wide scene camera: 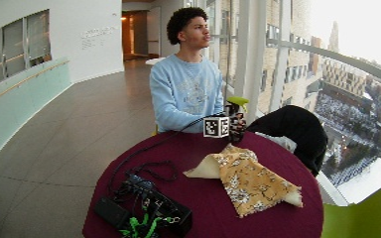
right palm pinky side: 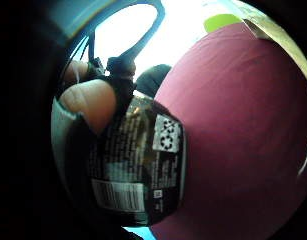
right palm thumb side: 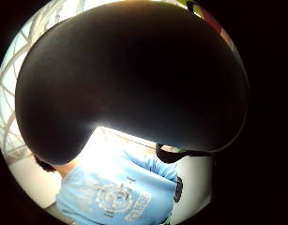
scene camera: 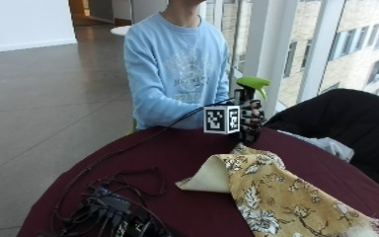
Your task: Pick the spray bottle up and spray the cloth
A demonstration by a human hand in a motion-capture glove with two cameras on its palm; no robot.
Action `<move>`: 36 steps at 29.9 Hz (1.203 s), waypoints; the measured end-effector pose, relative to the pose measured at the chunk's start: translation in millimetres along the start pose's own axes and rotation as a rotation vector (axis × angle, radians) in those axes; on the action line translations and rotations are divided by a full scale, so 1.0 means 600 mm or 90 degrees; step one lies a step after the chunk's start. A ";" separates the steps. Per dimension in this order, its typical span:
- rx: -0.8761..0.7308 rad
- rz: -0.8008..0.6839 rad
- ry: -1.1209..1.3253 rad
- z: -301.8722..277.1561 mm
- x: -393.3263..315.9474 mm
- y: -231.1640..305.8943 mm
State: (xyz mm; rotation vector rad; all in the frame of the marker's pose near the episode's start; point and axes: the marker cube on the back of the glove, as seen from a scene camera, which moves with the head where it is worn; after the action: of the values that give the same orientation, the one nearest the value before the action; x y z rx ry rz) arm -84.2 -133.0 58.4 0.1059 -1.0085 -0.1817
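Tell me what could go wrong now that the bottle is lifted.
1. The spray bottle, held upright by the gloved right hand, has its green nozzle high above the patterned yellow cloth; spray may land on the maroon tablecloth instead.
2. The tangle of black cables and boxes shares the table, so stray mist could wet it.

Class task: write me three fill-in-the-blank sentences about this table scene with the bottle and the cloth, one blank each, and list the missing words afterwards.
1. The gloved right hand holds the spray bottle, whose trigger head is ____ in colour.
2. The yellow floral cloth lies on a round table covered in a ____ tablecloth.
3. The cloth's near corner is folded over, showing a plain ____ underside.

Missing words: green; maroon; cream
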 end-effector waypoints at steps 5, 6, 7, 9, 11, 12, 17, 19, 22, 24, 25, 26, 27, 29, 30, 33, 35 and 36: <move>-0.010 0.010 0.002 -0.001 0.003 -0.001; -0.012 0.011 0.003 -0.001 0.004 -0.001; -0.014 0.011 0.005 -0.001 0.004 0.000; -0.016 0.010 0.011 -0.001 0.004 0.005; -0.015 0.006 0.023 -0.003 0.003 0.011; -0.014 0.003 0.029 -0.006 0.002 0.014; 0.010 -0.009 0.075 -0.043 -0.012 0.037; 0.020 -0.016 0.116 -0.068 -0.022 0.054; 0.018 -0.018 0.177 -0.103 -0.034 0.087; 0.010 -0.015 0.208 -0.120 -0.040 0.110; 0.007 -0.013 0.222 -0.127 -0.043 0.122; 0.005 -0.011 0.236 -0.135 -0.045 0.132; 0.004 -0.009 0.251 -0.144 -0.047 0.142; 0.005 -0.005 0.285 -0.163 -0.050 0.161; 0.007 -0.003 0.303 -0.172 -0.051 0.170; 0.015 0.002 0.351 -0.201 -0.055 0.195; 0.022 0.008 0.380 -0.217 -0.059 0.211; 0.026 0.011 0.395 -0.225 -0.061 0.220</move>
State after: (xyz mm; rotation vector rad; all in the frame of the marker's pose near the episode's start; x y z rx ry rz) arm 24.9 4.0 -20.9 0.1773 -0.3942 -0.1006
